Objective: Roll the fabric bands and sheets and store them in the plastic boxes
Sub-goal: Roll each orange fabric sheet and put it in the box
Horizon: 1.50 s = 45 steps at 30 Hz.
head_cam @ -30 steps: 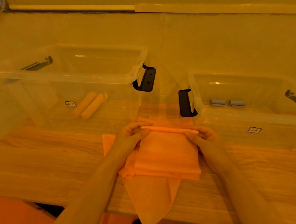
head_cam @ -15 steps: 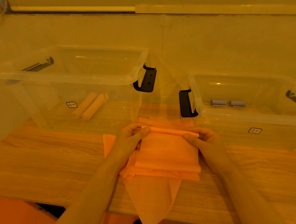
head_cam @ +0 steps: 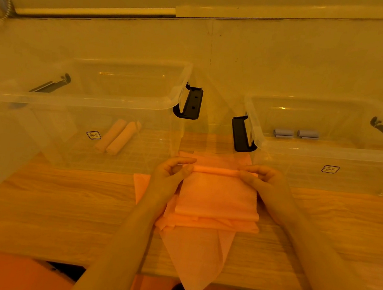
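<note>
- Step in hand, by my read: rolling the top orange fabric sheet (head_cam: 218, 195) from its far edge toward the person; only a thin roll (head_cam: 216, 170) formed so far, most of the sheet lies flat.
- Left hand (head_cam: 171, 173) pinches the roll's left end w/ thumb & curled fingers; right hand (head_cam: 262, 179) pinches the right end likewise. Both hands on the fabric, nothing else held.
- Sheet sits on a stack of more orange sheets (head_cam: 208, 224) on the wooden table (head_cam: 61, 202), just in front of the gap btwn the two boxes; one corner hangs over the near table edge.
- To do it well: keep both ends advancing evenly so the roll stays straight, not coned. Keep tension w/ thumbs so the core is tight.
- Roll only the top layer; sheets below look loose & could drag along. Press lightly, lift the roll a touch if lower layers bunch.
- Destination prob. the left plastic box (head_cam: 83, 110), which holds two orange rolls (head_cam: 118, 137); right plastic box (head_cam: 327, 147) holds two grey rolls (head_cam: 295, 133).
- Aim for approx. the same thickness as the stored orange rolls so it packs beside them.
</note>
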Each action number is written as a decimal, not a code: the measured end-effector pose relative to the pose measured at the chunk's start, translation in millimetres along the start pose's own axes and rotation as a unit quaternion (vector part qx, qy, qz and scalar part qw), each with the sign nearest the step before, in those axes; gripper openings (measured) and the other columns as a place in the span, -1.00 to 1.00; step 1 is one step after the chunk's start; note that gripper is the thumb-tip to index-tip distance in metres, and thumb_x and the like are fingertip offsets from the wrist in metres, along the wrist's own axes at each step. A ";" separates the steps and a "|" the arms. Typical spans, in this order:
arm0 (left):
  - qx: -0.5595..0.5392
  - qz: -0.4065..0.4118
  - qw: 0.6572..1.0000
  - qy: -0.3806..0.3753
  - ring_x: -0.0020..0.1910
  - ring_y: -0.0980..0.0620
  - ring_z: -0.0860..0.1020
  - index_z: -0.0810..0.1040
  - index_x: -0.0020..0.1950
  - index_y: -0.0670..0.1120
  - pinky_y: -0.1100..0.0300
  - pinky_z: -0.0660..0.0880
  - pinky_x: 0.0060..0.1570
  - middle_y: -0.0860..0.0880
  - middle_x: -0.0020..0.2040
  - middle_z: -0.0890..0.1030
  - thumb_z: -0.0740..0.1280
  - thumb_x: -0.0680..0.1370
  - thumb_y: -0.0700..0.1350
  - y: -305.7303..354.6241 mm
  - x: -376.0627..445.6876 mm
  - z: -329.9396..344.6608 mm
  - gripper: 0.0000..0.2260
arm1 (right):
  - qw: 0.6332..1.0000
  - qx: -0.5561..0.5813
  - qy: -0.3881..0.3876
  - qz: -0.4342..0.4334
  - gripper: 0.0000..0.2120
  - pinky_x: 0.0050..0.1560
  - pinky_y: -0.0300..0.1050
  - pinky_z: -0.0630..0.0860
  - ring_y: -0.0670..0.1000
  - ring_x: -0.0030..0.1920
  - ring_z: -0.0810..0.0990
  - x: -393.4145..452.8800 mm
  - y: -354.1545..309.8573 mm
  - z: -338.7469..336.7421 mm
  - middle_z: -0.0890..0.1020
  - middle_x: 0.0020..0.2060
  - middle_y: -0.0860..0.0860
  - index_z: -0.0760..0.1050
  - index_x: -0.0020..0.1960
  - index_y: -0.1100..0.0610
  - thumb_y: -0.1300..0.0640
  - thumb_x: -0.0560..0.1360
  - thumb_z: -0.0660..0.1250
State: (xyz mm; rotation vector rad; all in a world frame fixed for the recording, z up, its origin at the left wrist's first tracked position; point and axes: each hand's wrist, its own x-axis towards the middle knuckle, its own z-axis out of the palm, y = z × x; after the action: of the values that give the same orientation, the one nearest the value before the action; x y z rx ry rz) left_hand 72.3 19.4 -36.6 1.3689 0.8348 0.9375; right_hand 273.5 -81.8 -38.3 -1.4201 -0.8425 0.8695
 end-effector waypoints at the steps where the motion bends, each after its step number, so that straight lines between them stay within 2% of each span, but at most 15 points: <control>1: -0.005 0.003 1.000 -0.006 -0.20 0.09 0.63 0.61 0.10 -0.04 0.21 0.57 -0.27 0.02 -0.14 0.69 0.34 0.53 -0.24 -0.6 0.9 -0.5 -0.81 | 1.000 0.003 0.002 0.002 -0.89 -0.21 -0.17 0.57 -0.05 -0.13 0.65 0.0 0.1 0.2 0.66 -0.09 0.00 0.61 -0.02 0.06 0.10 0.47 0.40; 3: -0.008 0.004 1.000 -0.014 -0.18 0.05 0.64 0.58 0.17 -0.07 0.17 0.58 -0.23 -0.01 -0.10 0.70 0.34 0.52 -0.29 -1.1 1.5 -0.1 -0.74 | 1.000 0.000 0.001 0.004 -0.89 -0.21 -0.15 0.59 -0.05 -0.15 0.66 0.0 0.1 0.0 0.67 -0.10 0.02 0.61 -0.01 0.06 0.09 0.48 0.38; 6: 0.011 0.008 1.000 -0.001 -0.47 0.24 0.48 0.57 0.16 -0.13 0.37 0.39 -0.50 0.12 -0.42 0.60 0.32 0.53 -0.29 1.2 0.0 1.8 -0.78 | 1.000 -0.005 0.002 0.001 -0.86 -0.13 -0.09 0.62 -0.01 -0.09 0.66 1.1 1.1 -0.8 0.67 -0.06 0.02 0.60 0.03 0.05 0.09 0.47 0.39; 9: 0.018 0.002 1.000 0.009 -0.55 0.22 0.39 0.61 0.02 -0.05 0.36 0.31 -0.56 0.11 -0.53 0.48 0.32 0.55 -0.20 -0.8 1.4 0.9 -0.89 | 1.000 -0.003 -0.001 0.004 -0.83 -0.10 -0.07 0.62 0.01 -0.04 0.65 1.5 1.3 -0.7 0.65 -0.02 0.01 0.60 0.06 0.05 0.09 0.47 0.39; 12: 0.024 0.004 1.000 0.013 -0.55 0.18 0.36 0.62 -0.01 -0.09 0.31 0.29 -0.55 0.10 -0.53 0.45 0.32 0.56 -0.14 -2.8 2.5 -1.0 -0.90 | 1.000 0.004 -0.005 0.006 -0.80 -0.08 -0.06 0.62 0.02 -0.01 0.65 1.8 1.8 -1.3 0.65 0.02 0.03 0.60 0.08 0.04 0.11 0.45 0.40; 15: 0.015 0.007 1.000 -0.001 -0.56 0.25 0.43 0.58 0.04 -0.10 0.36 0.33 -0.57 0.11 -0.52 0.51 0.28 0.58 -0.19 0.2 0.2 1.0 -0.90 | 1.000 0.004 -0.008 0.011 -0.76 -0.09 -0.08 0.61 0.01 0.01 0.65 1.9 2.0 -1.6 0.65 0.04 0.01 0.58 0.11 0.03 0.15 0.45 0.41; 19: 0.041 0.034 0.999 -0.005 -0.51 0.23 0.41 0.57 0.06 -0.02 0.38 0.32 -0.54 0.16 -0.46 0.53 0.28 0.58 -0.24 0.0 1.2 0.4 -0.84 | 1.000 0.020 -0.012 0.008 -0.82 -0.21 -0.17 0.60 -0.04 -0.10 0.68 0.3 0.3 0.1 0.68 -0.05 0.02 0.57 0.08 0.06 0.18 0.48 0.38; 22: 0.052 0.030 0.998 0.000 -0.50 0.20 0.37 0.57 0.12 -0.03 0.37 0.31 -0.52 0.13 -0.49 0.49 0.30 0.57 -0.21 -0.6 1.9 0.0 -0.83 | 1.000 0.025 -0.013 0.007 -0.83 -0.22 -0.17 0.60 -0.02 -0.12 0.68 -0.8 -1.4 0.8 0.68 -0.09 0.00 0.56 0.10 0.06 0.15 0.50 0.35; 25: 0.036 0.018 0.999 0.011 -0.55 0.20 0.38 0.59 -0.05 -0.03 0.35 0.29 -0.55 0.10 -0.53 0.47 0.30 0.58 -0.18 -1.3 0.9 0.0 -0.90 | 1.000 0.029 -0.010 0.006 -0.83 -0.24 -0.16 0.58 -0.03 -0.16 0.67 -1.9 -2.0 0.8 0.68 -0.13 0.00 0.57 0.08 0.10 0.11 0.50 0.35; 28: 0.005 0.010 1.000 -0.003 -0.57 0.25 0.42 0.58 -0.04 -0.05 0.37 0.32 -0.58 0.10 -0.51 0.52 0.28 0.58 -0.21 3.1 -2.9 2.4 -0.90 | 1.000 0.020 -0.004 0.004 -0.81 -0.29 -0.17 0.56 -0.05 -0.25 0.63 -2.9 -3.0 1.0 0.65 -0.15 0.04 0.58 0.06 0.15 0.08 0.52 0.33; 30: 0.002 0.007 1.000 -0.003 -0.56 0.26 0.43 0.58 0.00 -0.06 0.38 0.33 -0.58 0.12 -0.51 0.52 0.29 0.57 -0.21 5.1 -3.1 2.8 -0.90 | 1.000 0.009 -0.004 0.004 -0.83 -0.24 -0.11 0.57 -0.02 -0.21 0.64 -2.2 -2.8 0.9 0.65 -0.12 0.05 0.58 0.05 0.13 0.10 0.50 0.35; 34: 0.013 0.007 1.000 0.014 -0.53 0.21 0.39 0.61 -0.04 -0.05 0.36 0.30 -0.57 0.12 -0.48 0.49 0.31 0.56 -0.12 4.2 -1.6 1.8 -0.92 | 1.000 0.003 0.000 0.008 -0.81 -0.12 -0.04 0.62 0.05 -0.06 0.64 -1.2 -2.5 0.8 0.64 -0.03 0.04 0.59 0.08 0.10 0.14 0.47 0.39; 38: 0.014 0.005 1.000 0.012 -0.53 0.20 0.35 0.59 0.08 -0.10 0.37 0.28 -0.57 0.12 -0.50 0.51 0.33 0.54 -0.24 4.5 -1.8 2.7 -0.85 | 1.000 0.013 -0.011 0.020 -0.76 -0.10 -0.05 0.63 0.03 -0.02 0.65 -1.7 -3.1 0.0 0.63 0.02 0.01 0.58 0.11 0.05 0.20 0.45 0.41; 42: 0.012 0.009 1.000 0.005 -0.56 0.25 0.38 0.59 -0.08 -0.05 0.42 0.28 -0.58 0.13 -0.55 0.48 0.29 0.56 -0.26 8.3 -5.1 4.4 -0.86 | 1.000 0.005 -0.016 0.027 -0.79 -0.03 0.08 0.63 0.06 -0.02 0.66 -1.5 -2.3 -0.3 0.66 0.00 0.05 0.59 0.07 0.05 0.20 0.44 0.41; 45: 0.002 0.019 1.000 -0.007 -0.56 0.25 0.38 0.56 -0.09 -0.05 0.40 0.29 -0.57 0.12 -0.53 0.48 0.27 0.58 -0.23 9.4 -7.1 5.0 -0.88 | 0.999 0.027 -0.020 0.015 -0.82 -0.14 -0.06 0.63 0.00 -0.10 0.68 -3.0 -2.9 0.7 0.68 -0.08 0.05 0.58 0.08 0.11 0.21 0.47 0.38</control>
State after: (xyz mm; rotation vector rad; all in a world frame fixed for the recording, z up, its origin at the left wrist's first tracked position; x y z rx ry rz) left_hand 73.4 10.6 -27.4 1.3982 0.8022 0.9555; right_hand 271.5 -84.1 -35.3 -1.3757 -0.8235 0.9393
